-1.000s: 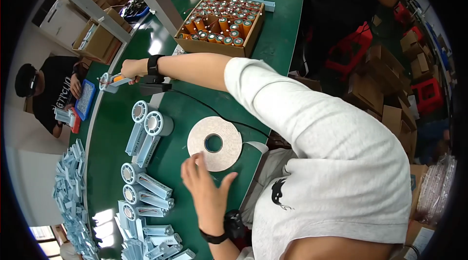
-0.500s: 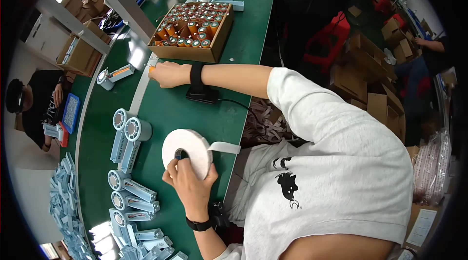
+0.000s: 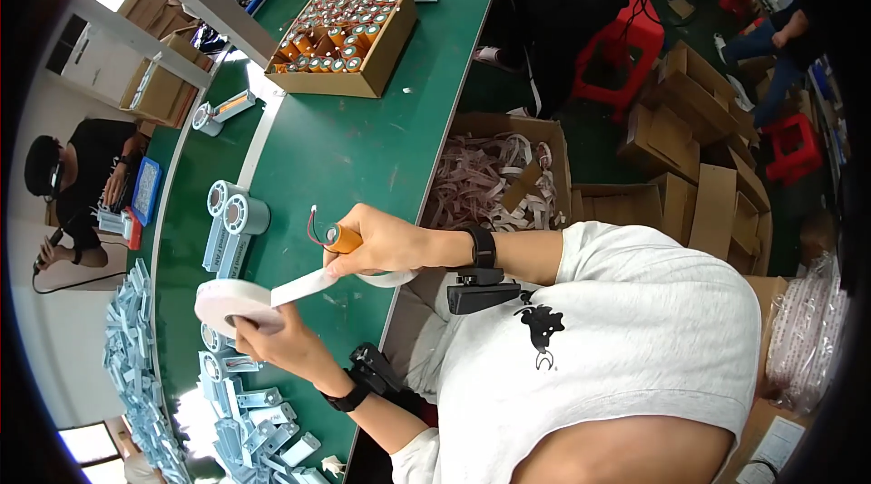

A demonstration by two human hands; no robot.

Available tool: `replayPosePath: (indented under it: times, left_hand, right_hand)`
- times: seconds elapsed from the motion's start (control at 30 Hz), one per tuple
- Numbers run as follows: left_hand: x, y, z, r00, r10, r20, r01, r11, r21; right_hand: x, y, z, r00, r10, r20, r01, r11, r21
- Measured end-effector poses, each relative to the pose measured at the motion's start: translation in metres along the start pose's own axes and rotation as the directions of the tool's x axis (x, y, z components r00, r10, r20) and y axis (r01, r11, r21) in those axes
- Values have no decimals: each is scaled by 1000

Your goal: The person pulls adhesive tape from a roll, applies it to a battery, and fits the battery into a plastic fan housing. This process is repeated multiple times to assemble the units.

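Observation:
My left hand [image 3: 290, 348] grips a thick white roll of tape [image 3: 222, 301], with fingers at its core, and holds it tilted over the green table. A strip of tape [image 3: 304, 287] stretches from the roll to my right hand [image 3: 386, 239], which is closed. Between its thumb and fingers sits an orange cylindrical battery [image 3: 344, 240], its red and black wires rising to a small white connector [image 3: 314, 208]. More of the strip curls out below the right hand. Just beyond the roll lie two light-blue handheld fan housings [image 3: 245, 214].
A cardboard box [image 3: 395, 58] of orange batteries stands farther along the table [image 3: 363, 144]. Light-blue housings pile up [image 3: 263, 430] near my left arm and on the far side [image 3: 132, 366]. A co-worker [image 3: 86, 176] sits opposite. A carton of paper strips [image 3: 490, 176] stands beside the table.
My right hand has come back from beside the battery box with the battery and now also has the tape strip. The left hand has shifted leftward with the roll; the head view has shifted slightly.

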State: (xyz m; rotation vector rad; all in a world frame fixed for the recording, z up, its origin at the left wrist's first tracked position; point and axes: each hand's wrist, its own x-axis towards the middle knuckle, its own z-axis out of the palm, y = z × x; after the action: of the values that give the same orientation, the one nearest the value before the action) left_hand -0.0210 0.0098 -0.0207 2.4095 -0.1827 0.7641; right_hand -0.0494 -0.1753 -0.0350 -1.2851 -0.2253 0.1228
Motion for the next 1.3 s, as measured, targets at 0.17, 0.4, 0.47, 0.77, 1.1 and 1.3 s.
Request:
replayPosePath:
  times: [0.17, 0.4, 0.47, 0.77, 1.1, 1.3]
  left_hand:
    - [21, -29, -12, 966, -133, -220, 101, 983, -150]
    - [-7, -38, -20, 983, 184, -6, -183, 974, -134]
    - [-19, -38, -16, 953, 191, 233, -191, 981, -25]
    - [-28, -43, -10, 915, 299, 272, -315, 949, 16]
    - [-29, -42, -9, 893, 381, 238, -394, 919, 4]
    - [-29, -42, -7, 912, 328, 248, -348, 937, 40]
  right_hand:
    - [-1, 17, 6, 1000, -7, 9, 8, 991, -131]
    - [5, 1, 2, 988, -37, 150, 13, 988, 154]
    - [17, 11, 1, 990, -70, 119, 55, 990, 127]
    - [39, 1, 8, 998, 22, -67, 0, 950, 312]
    - [36, 3, 1, 953, 268, -139, -219, 930, 294]
    - [13, -8, 15, 997, -62, -47, 58, 996, -67]
